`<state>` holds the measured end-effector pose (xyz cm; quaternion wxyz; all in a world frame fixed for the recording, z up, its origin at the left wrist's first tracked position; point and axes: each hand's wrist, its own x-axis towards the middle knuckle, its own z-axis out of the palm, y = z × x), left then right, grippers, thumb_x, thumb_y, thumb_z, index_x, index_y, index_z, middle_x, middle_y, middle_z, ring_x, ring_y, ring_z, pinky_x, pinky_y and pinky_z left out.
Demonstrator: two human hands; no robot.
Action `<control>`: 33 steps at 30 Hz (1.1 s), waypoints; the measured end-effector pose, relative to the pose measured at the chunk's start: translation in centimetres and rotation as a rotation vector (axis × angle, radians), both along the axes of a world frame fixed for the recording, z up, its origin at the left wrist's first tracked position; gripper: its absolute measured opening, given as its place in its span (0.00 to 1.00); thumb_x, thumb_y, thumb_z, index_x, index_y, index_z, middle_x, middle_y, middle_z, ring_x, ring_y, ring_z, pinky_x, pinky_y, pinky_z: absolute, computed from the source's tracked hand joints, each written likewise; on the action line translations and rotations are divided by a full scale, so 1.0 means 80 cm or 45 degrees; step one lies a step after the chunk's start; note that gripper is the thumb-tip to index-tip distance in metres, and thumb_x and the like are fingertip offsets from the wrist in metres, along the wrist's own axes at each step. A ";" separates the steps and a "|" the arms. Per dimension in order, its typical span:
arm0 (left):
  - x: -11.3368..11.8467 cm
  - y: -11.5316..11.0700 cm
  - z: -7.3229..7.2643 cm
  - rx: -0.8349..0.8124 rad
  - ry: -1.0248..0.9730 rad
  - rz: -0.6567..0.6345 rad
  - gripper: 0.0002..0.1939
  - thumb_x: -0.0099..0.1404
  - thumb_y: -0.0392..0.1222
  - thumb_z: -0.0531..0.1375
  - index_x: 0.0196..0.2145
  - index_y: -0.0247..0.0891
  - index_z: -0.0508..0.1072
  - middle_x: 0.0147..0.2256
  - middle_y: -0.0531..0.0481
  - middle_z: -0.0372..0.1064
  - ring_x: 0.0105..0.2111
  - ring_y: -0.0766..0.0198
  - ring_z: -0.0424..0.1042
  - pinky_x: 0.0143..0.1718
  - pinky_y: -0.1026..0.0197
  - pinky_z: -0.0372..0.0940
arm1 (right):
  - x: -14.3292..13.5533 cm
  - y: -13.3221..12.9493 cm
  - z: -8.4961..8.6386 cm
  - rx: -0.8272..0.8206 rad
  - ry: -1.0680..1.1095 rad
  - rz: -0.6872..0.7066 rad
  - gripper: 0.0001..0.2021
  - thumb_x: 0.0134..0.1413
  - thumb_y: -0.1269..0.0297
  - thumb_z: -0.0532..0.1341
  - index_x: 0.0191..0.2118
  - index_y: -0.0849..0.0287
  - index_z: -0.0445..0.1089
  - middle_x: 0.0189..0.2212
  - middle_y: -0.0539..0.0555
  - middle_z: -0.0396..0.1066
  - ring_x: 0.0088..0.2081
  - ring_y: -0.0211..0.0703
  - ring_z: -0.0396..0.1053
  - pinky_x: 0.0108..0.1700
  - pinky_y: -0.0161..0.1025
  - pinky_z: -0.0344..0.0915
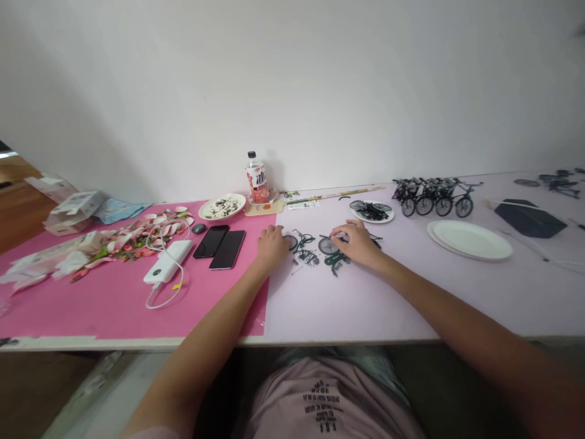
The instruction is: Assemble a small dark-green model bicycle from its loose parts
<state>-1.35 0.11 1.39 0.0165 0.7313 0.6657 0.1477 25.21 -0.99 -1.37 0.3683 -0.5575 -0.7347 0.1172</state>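
Observation:
Dark green model bicycle parts (307, 257) lie on the pale table between my hands. My left hand (273, 245) rests at the left of these parts, beside a small wheel (290, 242); its fingers are curled, and whatever they hold, if anything, is hidden. My right hand (355, 241) has thumb and fingers pinched together at the edge of another wheel (327, 245). Under and below that hand lies a green frame piece (337, 261). Behind it, a white plate (388, 214) holds a heap of black parts (372, 211).
Several assembled model bicycles (434, 196) stand at the back right, near stacked white plates (475, 239). Leftward on the pink sheet (219, 305) are two phones (228, 249), a power bank (168, 262) with cable, petals (137, 238) and a bowl (222, 207). A bottle (258, 180) stands behind.

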 end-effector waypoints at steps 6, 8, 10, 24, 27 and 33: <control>-0.002 0.013 -0.021 0.086 -0.017 -0.428 0.29 0.73 0.34 0.52 0.67 0.49 0.68 0.74 0.44 0.53 0.73 0.40 0.52 0.70 0.33 0.54 | 0.001 0.005 -0.008 0.166 0.024 0.008 0.06 0.62 0.62 0.63 0.38 0.52 0.79 0.46 0.56 0.82 0.65 0.66 0.60 0.66 0.63 0.58; -0.001 0.015 -0.024 0.068 -0.001 -0.512 0.29 0.71 0.31 0.52 0.65 0.50 0.71 0.73 0.46 0.56 0.72 0.41 0.53 0.69 0.31 0.55 | 0.001 0.007 -0.009 0.208 0.041 0.018 0.07 0.62 0.62 0.63 0.38 0.52 0.79 0.45 0.56 0.82 0.64 0.65 0.61 0.66 0.62 0.58; 0.000 0.015 -0.025 0.043 0.002 -0.535 0.28 0.71 0.30 0.52 0.64 0.49 0.73 0.71 0.45 0.60 0.71 0.41 0.57 0.68 0.32 0.57 | 0.002 0.008 -0.009 0.238 0.055 0.035 0.07 0.62 0.61 0.62 0.38 0.52 0.80 0.45 0.56 0.82 0.62 0.64 0.63 0.66 0.62 0.57; 0.003 0.014 -0.008 0.110 0.019 -0.395 0.17 0.71 0.31 0.55 0.47 0.43 0.82 0.46 0.43 0.80 0.52 0.48 0.73 0.52 0.49 0.65 | -0.002 0.003 -0.002 0.249 0.080 0.124 0.10 0.64 0.58 0.62 0.37 0.53 0.80 0.40 0.56 0.81 0.52 0.60 0.69 0.61 0.57 0.60; 0.002 0.017 -0.008 0.172 -0.029 -0.384 0.16 0.71 0.32 0.56 0.49 0.42 0.81 0.46 0.44 0.81 0.50 0.49 0.74 0.50 0.50 0.66 | -0.003 0.001 -0.001 0.235 0.094 0.119 0.10 0.64 0.58 0.62 0.38 0.53 0.80 0.41 0.56 0.81 0.53 0.60 0.69 0.61 0.57 0.61; 0.003 0.019 -0.009 0.339 -0.124 -0.400 0.17 0.75 0.33 0.53 0.52 0.40 0.79 0.45 0.42 0.79 0.48 0.51 0.76 0.51 0.51 0.68 | -0.007 -0.006 0.004 0.176 0.130 0.143 0.10 0.64 0.57 0.61 0.38 0.52 0.79 0.42 0.56 0.81 0.54 0.59 0.69 0.60 0.55 0.63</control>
